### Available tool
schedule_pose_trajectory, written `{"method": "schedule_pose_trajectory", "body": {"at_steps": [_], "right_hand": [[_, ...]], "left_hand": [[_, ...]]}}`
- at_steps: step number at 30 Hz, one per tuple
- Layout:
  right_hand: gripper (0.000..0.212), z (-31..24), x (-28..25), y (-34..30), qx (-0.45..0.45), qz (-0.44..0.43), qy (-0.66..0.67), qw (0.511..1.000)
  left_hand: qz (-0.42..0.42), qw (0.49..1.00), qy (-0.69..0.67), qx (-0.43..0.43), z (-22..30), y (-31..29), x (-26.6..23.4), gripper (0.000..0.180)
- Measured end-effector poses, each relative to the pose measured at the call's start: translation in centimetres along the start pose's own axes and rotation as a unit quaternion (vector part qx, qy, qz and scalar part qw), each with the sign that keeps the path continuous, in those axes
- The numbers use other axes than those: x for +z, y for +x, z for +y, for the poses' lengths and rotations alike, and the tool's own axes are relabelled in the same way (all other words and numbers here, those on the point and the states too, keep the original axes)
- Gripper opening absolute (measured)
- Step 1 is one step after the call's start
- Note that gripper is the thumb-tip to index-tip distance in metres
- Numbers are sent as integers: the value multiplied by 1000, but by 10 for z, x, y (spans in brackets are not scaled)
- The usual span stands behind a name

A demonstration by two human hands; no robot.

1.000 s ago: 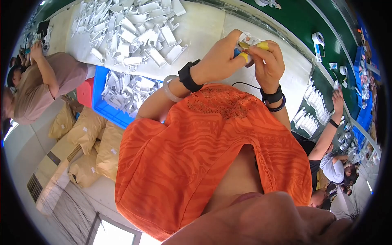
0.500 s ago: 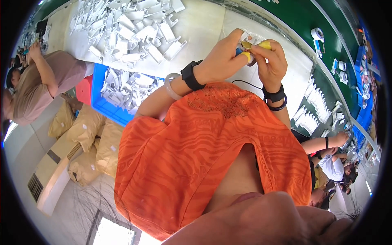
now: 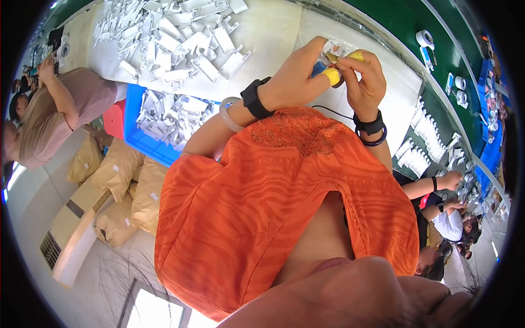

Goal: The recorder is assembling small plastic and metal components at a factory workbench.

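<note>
My left hand (image 3: 295,76) is closed around a small white plastic part (image 3: 339,48) over the table, its thumb tip wrapped in a yellow cover (image 3: 331,75). Something blue (image 3: 318,68) shows between that thumb and the fingers. My right hand (image 3: 365,82) meets it from the right, pinching a small brownish-gold piece (image 3: 332,57) against the white part. Another yellow cover (image 3: 356,55) sits at the right hand's fingertips. The fingers hide much of what is held. Both wrists wear black bands.
Many white plastic parts (image 3: 178,41) lie heaped on the table (image 3: 273,33) at the left. Below them stands a blue bin (image 3: 131,120) with more parts. White parts (image 3: 426,128) stand in rows at the right, near another person's hand (image 3: 451,180). Tape rolls (image 3: 424,38) rest on the green surface.
Both hands stay together at nearly the same place. The brownish-gold piece has tilted between the fingers, and less of the white part shows.
</note>
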State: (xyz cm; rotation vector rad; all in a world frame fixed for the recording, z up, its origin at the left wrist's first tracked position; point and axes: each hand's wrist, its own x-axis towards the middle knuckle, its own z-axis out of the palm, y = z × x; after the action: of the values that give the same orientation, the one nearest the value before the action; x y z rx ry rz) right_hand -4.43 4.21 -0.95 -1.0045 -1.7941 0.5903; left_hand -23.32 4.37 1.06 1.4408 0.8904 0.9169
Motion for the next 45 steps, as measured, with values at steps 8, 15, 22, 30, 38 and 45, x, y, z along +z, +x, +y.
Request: {"method": "schedule_pose_trajectory", "body": {"at_steps": [8, 15, 22, 30, 38, 45], "right_hand": [[24, 1, -4, -1, -23, -5, -11, 1000], [24, 1, -3, 1, -41, -4, -28, 999], [27, 4, -8, 1, -72, -16, -68, 995], [33, -5, -9, 3, -104, -12, -132, 986], [31, -1, -9, 6, -151, -26, -129, 980], [31, -1, -5, 5, -152, -16, -129, 980]], "left_hand": [[-8, 998, -53, -28, 0, -1, 5, 32], [-1, 1000, -20, -1, -17, -1, 7, 34], [-14, 999, 29, 19, -16, 1, 5, 29], [-19, 996, 81, 26, -19, 3, 9, 30], [-44, 997, 23, -55, -4, 4, 7, 33], [-10, 997, 71, 38, -22, 4, 7, 28]]}}
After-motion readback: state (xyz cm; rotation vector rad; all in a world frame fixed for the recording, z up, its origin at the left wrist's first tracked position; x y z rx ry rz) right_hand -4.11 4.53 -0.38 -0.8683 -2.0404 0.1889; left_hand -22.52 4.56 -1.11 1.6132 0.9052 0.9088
